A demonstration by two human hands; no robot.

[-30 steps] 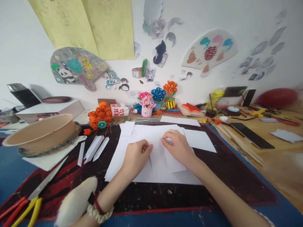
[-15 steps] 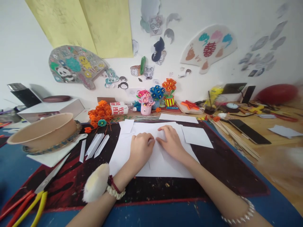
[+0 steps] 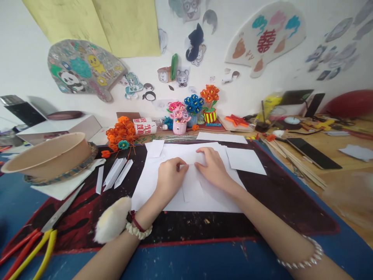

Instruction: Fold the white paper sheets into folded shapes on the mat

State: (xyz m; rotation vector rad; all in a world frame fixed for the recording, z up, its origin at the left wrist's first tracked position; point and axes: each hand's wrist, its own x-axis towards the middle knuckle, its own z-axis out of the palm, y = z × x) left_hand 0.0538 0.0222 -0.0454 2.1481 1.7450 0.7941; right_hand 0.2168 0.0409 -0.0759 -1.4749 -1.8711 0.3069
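Observation:
A small piece of white paper (image 3: 192, 191) lies over a stack of larger white sheets (image 3: 151, 194), with its upper edge between my hands. My left hand (image 3: 171, 177) is closed, thumb and forefinger pinching that edge. From the other side, my right hand (image 3: 215, 171) has its thumb at the same edge and its fingers curled over the paper; some fingertips are hidden. Folded white paper strips (image 3: 115, 174) lie to the left on the dark mat. Another white sheet (image 3: 246, 160) sits right of the stack.
Scissors (image 3: 49, 229) with red and yellow handles lie at left, near a round tan container (image 3: 46, 155). Orange craft flowers (image 3: 121, 132) and flower pots (image 3: 180, 126) stand along the back. Wooden sticks (image 3: 294, 161) and a dark phone-like slab (image 3: 314, 153) are at right.
The view has shifted slightly. My hands stay close together at the paper's upper edge, and more of the small piece shows below them, now lying flatter.

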